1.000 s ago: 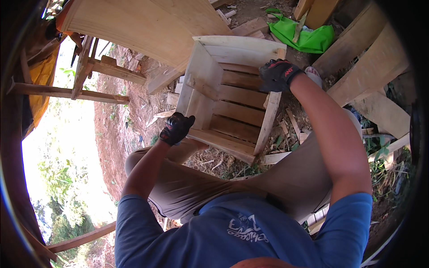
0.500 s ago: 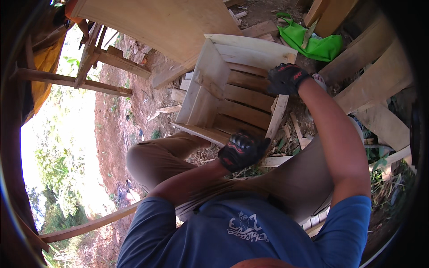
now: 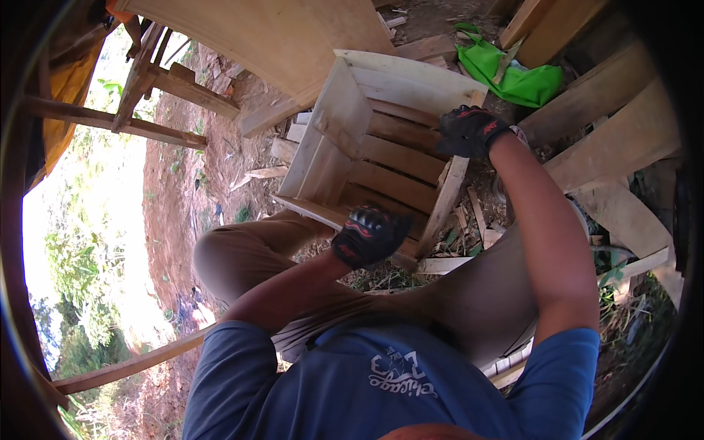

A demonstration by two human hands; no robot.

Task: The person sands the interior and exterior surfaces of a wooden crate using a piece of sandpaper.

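A pale wooden crate point(image 3: 403, 77) with a slatted bottom point(image 3: 400, 158) sits tilted in front of me, its inside facing up. Both hands wear black gloves with red marks. My right hand point(image 3: 473, 132) is closed over the top of the crate's right wall point(image 3: 445, 198), near the far right corner. Over the near wall point(image 3: 312, 210) lies my left hand point(image 3: 369, 236), closed about its rim, with the fingertips partly hidden. No tool shows in either hand.
A large wooden panel point(image 3: 271, 40) leans beyond the crate. At the far right lies a bright green bag point(image 3: 521, 77). Wide boards point(image 3: 616, 139) stand along the right. Wood scraps point(image 3: 477, 213) litter the ground, and a timber frame point(image 3: 121, 125) stands at left. My bent knees flank the crate.
My left hand has moved left along the crate's near side, away from the near right corner. The crate has shifted slightly, and my right hand keeps its place on the right wall.
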